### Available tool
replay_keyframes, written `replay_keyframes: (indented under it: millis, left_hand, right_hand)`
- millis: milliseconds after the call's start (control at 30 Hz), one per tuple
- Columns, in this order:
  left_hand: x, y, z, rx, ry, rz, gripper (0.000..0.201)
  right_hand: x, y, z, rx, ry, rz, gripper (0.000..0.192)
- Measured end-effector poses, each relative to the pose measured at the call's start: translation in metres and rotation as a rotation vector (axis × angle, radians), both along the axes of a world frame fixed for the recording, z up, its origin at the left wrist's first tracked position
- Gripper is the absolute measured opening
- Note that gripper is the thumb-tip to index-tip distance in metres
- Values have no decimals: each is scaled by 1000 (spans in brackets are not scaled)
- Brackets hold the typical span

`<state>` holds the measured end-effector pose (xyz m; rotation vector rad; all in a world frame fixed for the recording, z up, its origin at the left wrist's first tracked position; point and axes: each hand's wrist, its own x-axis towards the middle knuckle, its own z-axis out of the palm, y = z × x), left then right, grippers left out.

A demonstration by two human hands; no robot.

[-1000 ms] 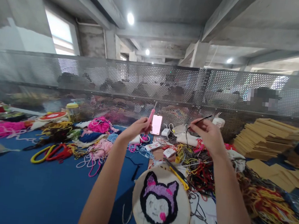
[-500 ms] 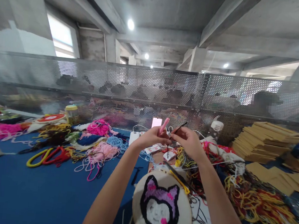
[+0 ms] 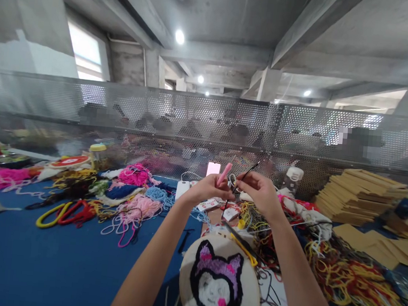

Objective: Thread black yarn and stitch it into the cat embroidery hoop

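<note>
Hard to see: the spot where both hands meet is small and partly covered by fingers, so can't tell if the black yarn (image 3: 244, 176) actually goes into the tip of the pink tool (image 3: 224, 173). Metal tip of the tool is barely visible vs the mesh fence (image 3: 122, 112). People behind the fence are blurred. Bottom of the hoop (image 3: 220, 282) is cut off by the frame edge, both forearms too.

Pink tool: long axis tilted, upper end pointing up and to the right, away from the person, lower end buried in the left hand (image 3: 206, 190). Black yarn: thin strand, stiff-looking end sticks up-right past the right hand (image 3: 262, 192), the rest drops down between the two hands toward the table (image 3: 37, 262).

Grip: left hand closed around the tool handle, thumb and fingers wrapped. Right hand pinched shut on the yarn w/ thumb and forefinger, other fingers curled loosely. Hands nearly touching, held up above the table, in front of the lit phone (image 3: 213, 168).

Hoop lies flat on the table just below the hands, cat face in black, purple, white w/ pink spots. Yellow-handled scissors (image 3: 240, 244) at its upper right edge. Tangled red/yellow yarn pile (image 3: 353, 275) to the right, pink and blue yarn heaps (image 3: 135, 185) to the left, stack of brown cardboard (image 3: 361, 195) far right.
</note>
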<state>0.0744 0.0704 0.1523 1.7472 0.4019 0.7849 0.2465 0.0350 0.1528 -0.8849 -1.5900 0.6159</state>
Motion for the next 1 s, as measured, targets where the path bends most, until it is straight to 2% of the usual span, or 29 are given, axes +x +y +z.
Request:
replay_keyframes:
  millis: [267,467,600,733,833,900,1000]
  left_hand:
    - [-4,9,-5,-47,4,24,43]
    - [5,7,-7,-49,-104,56,44]
    - [16,-2,-6,-90,-197,67,50]
    - [21,-6,-6,-103,-152,16,51]
    - [19,-3,-7,-80,-120,38,45]
    - [16,0,-7,-60,-109,96,35]
    - [10,3,-5,-24,-53,157,46]
  right_hand:
    - [0,4,3,-41,108,7,16]
    - [-8,10,-2,-213,442,181,22]
    - [-10,13,-4,-227,611,235,25]
    - [-11,16,-5,-166,674,165,23]
    - [-10,13,-3,-124,676,116,18]
    - [-7,10,-1,-87,625,66,17]
    - [-2,7,2,1,421,-64,17]
